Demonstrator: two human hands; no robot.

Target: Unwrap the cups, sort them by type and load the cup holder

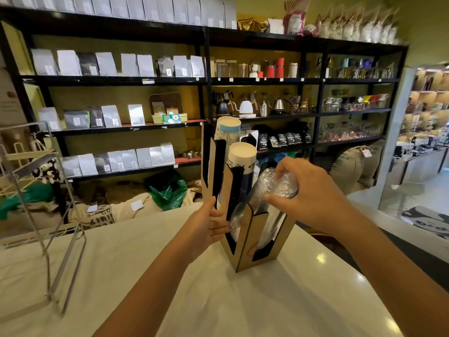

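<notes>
A wooden cup holder [245, 237] with black slots stands on the white counter [218, 300], tilted back. Two stacks of printed paper cups [240, 154] fill its rear slots, bottoms up. A stack of clear plastic cups [269, 188] lies in the nearest slot, its upper end sticking out. My right hand [311, 190] is closed around that upper end. My left hand [209, 224] grips the holder's left side wall.
A metal wire rack [48, 215] stands at the left of the counter. Black shelves [204, 81] with coffee bags, kettles and jars fill the background. Burlap sacks [126, 210] lie on the floor behind the counter. The counter's right edge [364, 271] runs diagonally.
</notes>
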